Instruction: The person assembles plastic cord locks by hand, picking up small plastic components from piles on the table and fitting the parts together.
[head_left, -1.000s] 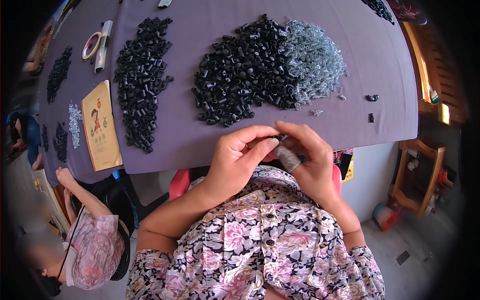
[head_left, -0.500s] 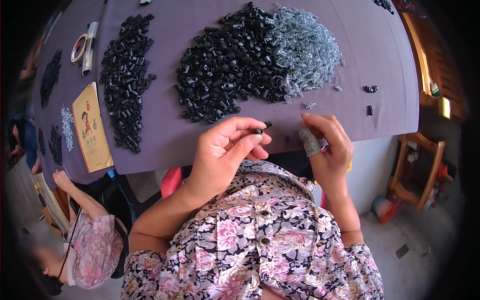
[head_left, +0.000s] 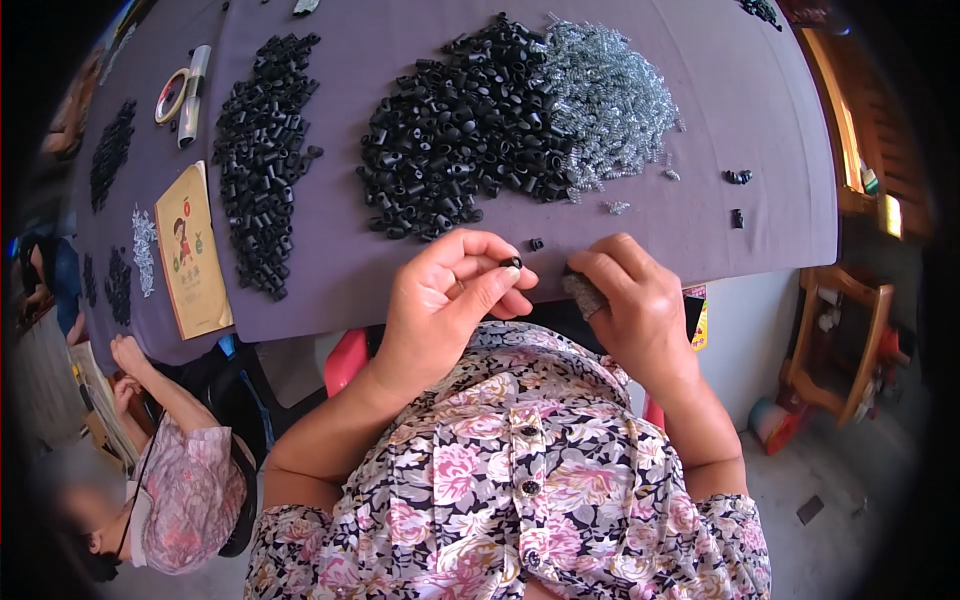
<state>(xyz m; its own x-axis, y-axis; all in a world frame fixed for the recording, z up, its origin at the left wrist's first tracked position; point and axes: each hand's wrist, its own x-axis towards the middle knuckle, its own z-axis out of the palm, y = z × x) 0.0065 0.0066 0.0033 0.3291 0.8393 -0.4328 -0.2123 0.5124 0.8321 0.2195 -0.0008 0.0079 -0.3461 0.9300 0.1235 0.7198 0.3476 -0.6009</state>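
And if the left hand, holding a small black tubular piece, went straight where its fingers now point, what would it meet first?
Most likely the right hand, at the grey cloth-like wrapping on its thumb, though depth is unclear.

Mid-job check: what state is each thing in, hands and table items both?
Left hand: pinching a small black part.
Right hand: curled; whether it holds anything, unclear.
Grey wrap: worn on the right hand.
Lone black piece: loose, touching neither hand.
Springs: heaped, few strays.
Black tubes: heaped against the springs.
Booklet: closed.
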